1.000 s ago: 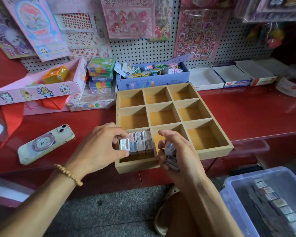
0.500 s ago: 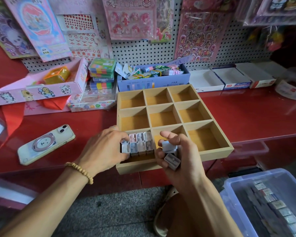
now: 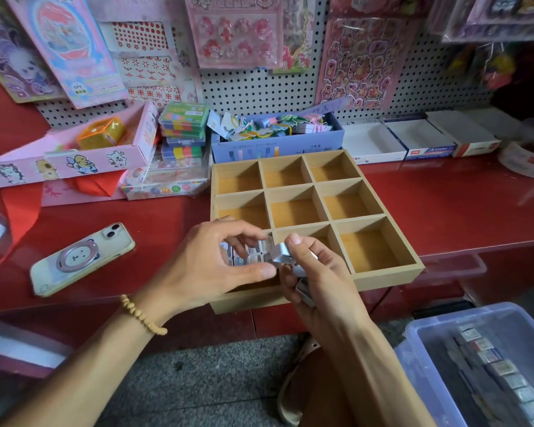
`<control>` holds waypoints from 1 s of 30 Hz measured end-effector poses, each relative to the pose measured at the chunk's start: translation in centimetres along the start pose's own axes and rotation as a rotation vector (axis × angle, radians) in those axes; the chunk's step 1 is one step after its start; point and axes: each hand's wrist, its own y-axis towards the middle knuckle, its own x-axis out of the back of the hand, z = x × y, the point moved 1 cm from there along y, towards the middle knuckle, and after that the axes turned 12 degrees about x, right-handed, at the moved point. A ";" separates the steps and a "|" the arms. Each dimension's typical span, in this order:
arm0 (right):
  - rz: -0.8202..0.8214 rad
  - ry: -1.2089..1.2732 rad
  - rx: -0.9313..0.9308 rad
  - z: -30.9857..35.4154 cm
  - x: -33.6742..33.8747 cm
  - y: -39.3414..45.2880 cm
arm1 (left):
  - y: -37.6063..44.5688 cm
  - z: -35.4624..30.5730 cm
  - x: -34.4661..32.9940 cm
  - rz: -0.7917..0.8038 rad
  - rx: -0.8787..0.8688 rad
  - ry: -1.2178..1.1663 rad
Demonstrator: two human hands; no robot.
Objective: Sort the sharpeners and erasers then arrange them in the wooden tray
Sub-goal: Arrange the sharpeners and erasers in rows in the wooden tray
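The wooden tray (image 3: 389, 274) with nine compartments lies on the red counter. Its near-left compartment holds a row of small silver sharpeners (image 3: 250, 255), partly hidden by my fingers. My right hand (image 3: 321, 282) grips several sharpeners in its palm and offers one silver sharpener (image 3: 278, 253) up under its thumb. My left hand (image 3: 210, 266) hovers over that near-left compartment, its forefinger and thumb pinching the left end of the offered sharpener. The other compartments show only bare wood.
A clear blue plastic bin (image 3: 429, 349) with a row of small packed items (image 3: 503, 368) stands low at the right. A phone (image 3: 80, 257) lies left of the tray. A pink box (image 3: 65, 164), a blue box (image 3: 278, 146) and white boxes (image 3: 420, 140) line the pegboard wall.
My left hand has lifted off the sharpeners in the compartment and moved right to my right hand. My right thumb has pushed one sharpener up, and my left fingers now pinch it.
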 end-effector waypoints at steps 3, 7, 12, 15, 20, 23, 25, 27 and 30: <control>-0.009 -0.028 -0.001 0.2 -0.3 0.1 | -0.3 -1.4 -1.0 0.021 -0.045 -0.064; -0.014 -0.009 -0.023 0.5 0.0 -0.1 | 0.2 -1.8 -1.5 0.017 0.065 -0.230; -0.027 -0.021 -0.015 0.5 0.3 -0.4 | 0.6 -1.1 -1.5 0.052 0.115 -0.366; -0.011 -0.061 -0.011 0.2 0.4 -0.4 | 0.4 -1.3 -1.7 0.039 0.084 -0.274; 0.010 -0.092 -0.006 0.3 0.7 -0.2 | 0.4 -1.4 -1.7 -0.011 0.045 -0.171; -0.037 -0.029 -0.037 0.9 1.1 0.1 | 0.8 -1.4 -1.3 -0.096 0.046 0.005; -0.069 0.047 -0.045 1.3 1.5 0.4 | 1.4 -1.1 -0.9 -0.174 0.076 0.169; -0.095 0.033 -0.044 1.6 1.9 0.6 | 2.1 -0.7 -0.7 -0.203 0.125 0.245; -0.109 -0.040 -0.037 1.8 2.3 0.6 | 3.0 -0.2 -1.1 -0.190 0.179 0.278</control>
